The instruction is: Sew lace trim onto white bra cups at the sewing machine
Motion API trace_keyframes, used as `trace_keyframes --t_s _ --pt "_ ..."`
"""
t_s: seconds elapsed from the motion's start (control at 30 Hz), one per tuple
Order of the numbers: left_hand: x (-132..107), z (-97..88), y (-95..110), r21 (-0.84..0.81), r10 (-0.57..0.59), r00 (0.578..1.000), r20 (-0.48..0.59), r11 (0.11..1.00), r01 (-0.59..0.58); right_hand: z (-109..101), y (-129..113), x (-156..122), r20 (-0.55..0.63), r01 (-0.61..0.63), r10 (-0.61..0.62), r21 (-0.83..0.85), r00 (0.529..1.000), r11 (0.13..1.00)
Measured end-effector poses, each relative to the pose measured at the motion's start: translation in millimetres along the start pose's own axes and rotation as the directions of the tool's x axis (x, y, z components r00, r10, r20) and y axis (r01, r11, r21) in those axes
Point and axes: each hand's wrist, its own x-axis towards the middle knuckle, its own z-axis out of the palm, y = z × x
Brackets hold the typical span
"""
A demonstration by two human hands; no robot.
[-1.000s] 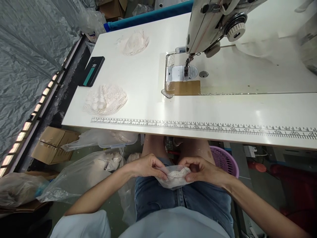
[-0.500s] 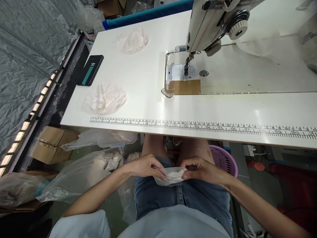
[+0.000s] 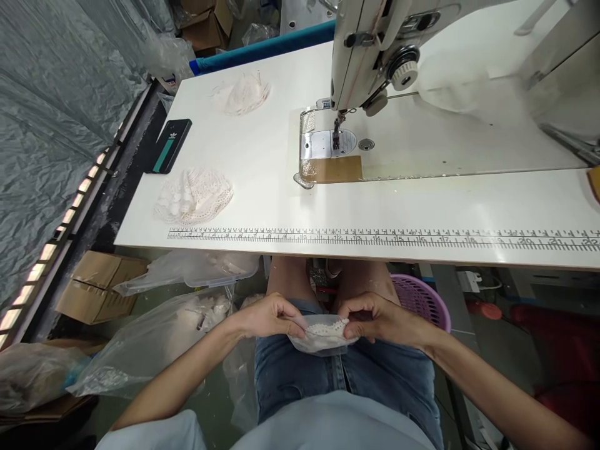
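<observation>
Over my lap, a small translucent plastic bag (image 3: 323, 345) is stretched between my hands, with white lace (image 3: 325, 328) showing at its upper opening. My left hand (image 3: 276, 317) pinches the bag's left edge between thumb and fingers. At the right edge, the thumb and fingers of my right hand (image 3: 368, 317) are closed on the bag by the lace. How much lace lies inside is hard to make out. On the table beyond sit a white lace piece (image 3: 194, 195) at the left and a paler lace piece (image 3: 246, 95) farther back.
A sewing machine (image 3: 356, 56) stands on the white table (image 3: 262, 206), which has a printed ruler (image 3: 375, 239) along its front edge. A phone (image 3: 171, 147) lies at the left. Below are a purple basket (image 3: 422, 300), a cardboard box (image 3: 98, 284) and a large plastic bag (image 3: 154, 334).
The view has shifted a little, so the sewing machine appears farther left. Both hands keep their pinch on the bag; more of the lace shows at its opening.
</observation>
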Motion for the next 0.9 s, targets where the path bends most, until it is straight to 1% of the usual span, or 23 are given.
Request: trace_keyframes --t_s 0.1,0.2,0.27,0.33,0.37,0.4,0.43,0.47,0.5,0.53,0.57,0.63,0.67,0.7,0.73,0.8,0.83,0.9 --pt "-4.8 4.0 8.1 0.049 0.029 0.999 -0.022 0.998 -0.028 0.9 -0.6 -1.1 -0.020 0.035 -0.035 -0.024 0.999 0.999" --pt "-17.0 9.0 20.1 0.135 0.058 0.998 -0.029 0.989 -0.054 2.1 -10.5 -3.7 -0.043 0.107 -0.111 -0.098 0.993 0.989" --pt "-27.3 12.6 28.1 0.193 0.090 0.996 0.013 0.977 -0.091 4.4 -21.2 -6.3 -0.060 0.192 -0.204 -0.164 0.977 0.968" --pt "-35.3 16.3 35.0 0.179 0.143 0.989 0.049 0.972 -0.149 8.2 -32.6 -8.7 -0.060 0.307 -0.329 -0.236 0.942 0.922" --pt "-37.2 18.0 38.1 0.149 0.182 0.983 0.019 0.972 -0.183 10.4 -38.0 -9.6 -0.045 0.369 -0.393 -0.261 0.918 0.892" --pt "-37.3 19.7 41.0 0.129 0.227 0.972 -0.055 0.967 -0.219 12.6 -42.8 -10.1 -0.021 0.427 -0.450 -0.275 0.893 0.861" --pt "-35.4 21.2 43.9 0.138 0.278 0.949 -0.151 0.956 -0.258 14.6 -46.9 -10.2 0.007 0.476 -0.494 -0.280 0.869 0.834" --pt "-31.9 22.5 46.7 0.179 0.333 0.911 -0.244 0.938 -0.295 16.3 -50.2 -9.9 0.031 0.512 -0.526 -0.278 0.850 0.813" --pt "-27.1 23.6 49.4 0.242 0.386 0.871 -0.305 0.916 -0.321 17.6 -52.8 -9.2 0.046 0.537 -0.547 -0.274 0.836 0.798" --pt "-21.6 24.5 51.9 0.299 0.421 0.849 -0.320 0.895 -0.331 18.4 -54.7 -8.4 0.053 0.551 -0.559 -0.271 0.827 0.789" --pt "-15.9 25.2 53.8 0.326 0.429 0.854 -0.295 0.885 -0.332 18.8 -55.6 -7.6 0.051 0.558 -0.567 -0.270 0.822 0.785" --pt "-6.0 26.4 55.4 0.293 0.376 0.899 -0.224 0.906 -0.306 18.9 -54.8 -6.6 0.021 0.565 -0.582 -0.268 0.813 0.780" --pt "-2.5 27.0 54.9 0.266 0.333 0.919 -0.213 0.924 -0.273 19.1 -52.7 -6.3 -0.021 0.556 -0.582 -0.266 0.813 0.787" --pt "-0.2 27.6 53.6 0.247 0.293 0.930 -0.224 0.940 -0.237 19.6 -49.4 -6.0 -0.085 0.534 -0.571 -0.266 0.817 0.803" --pt "1.1 28.1 51.7 0.237 0.263 0.930 -0.257 0.950 -0.203 20.8 -44.9 -5.4 -0.161 0.497 -0.545 -0.262 0.823 0.828" --pt "1.2 29.1 47.1 0.237 0.229 0.909 -0.348 0.960 -0.151 25.7 -32.5 -2.0 -0.306 0.414 -0.474 -0.241 0.826 0.878" --pt "0.3 29.5 44.8 0.229 0.218 0.898 -0.384 0.964 -0.136 29.3 -25.2 1.2 -0.357 0.377 -0.440 -0.235 0.824 0.896" --pt "-2.5 29.9 40.9 0.178 0.193 0.884 -0.426 0.976 -0.127 37.2 -10.7 9.8 -0.404 0.318 -0.392 -0.239 0.827 0.918"
